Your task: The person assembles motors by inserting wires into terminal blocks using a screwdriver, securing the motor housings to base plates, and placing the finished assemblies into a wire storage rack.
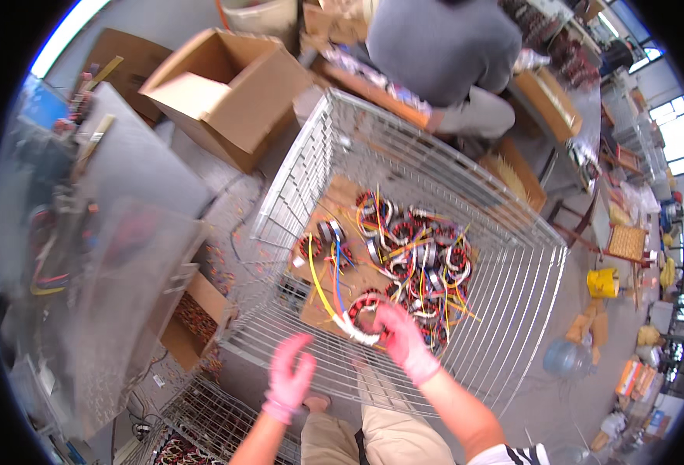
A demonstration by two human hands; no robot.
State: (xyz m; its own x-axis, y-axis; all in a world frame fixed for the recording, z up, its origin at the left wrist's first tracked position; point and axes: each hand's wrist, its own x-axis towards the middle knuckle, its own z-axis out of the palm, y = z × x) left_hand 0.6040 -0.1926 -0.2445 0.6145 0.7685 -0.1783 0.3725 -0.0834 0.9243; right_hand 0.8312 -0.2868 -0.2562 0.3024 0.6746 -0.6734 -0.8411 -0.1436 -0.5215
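My right hand [405, 343], in a pink glove, grips the rim of a motor stator [364, 304], a ring of red windings. From that stator run a white sleeve and long yellow, blue and red leads. My left hand [289, 378], also gloved in pink, is held over the near-left side of the basket with fingers apart and nothing in them. Below the right hand is a large wire basket [512, 310] lined with cardboard [323, 291]. A heap of wound stators [427, 267] with tangled coloured wires lies on the cardboard. A few more stators [330, 230] sit left of the heap.
An open cardboard box [253, 93] stands beyond the basket's far-left corner. To the left is a grey table [129, 170]. A person in a grey top [443, 50] sits beyond the basket. A second wire basket [210, 418] is at lower left, and a yellow bucket [603, 284] at right.
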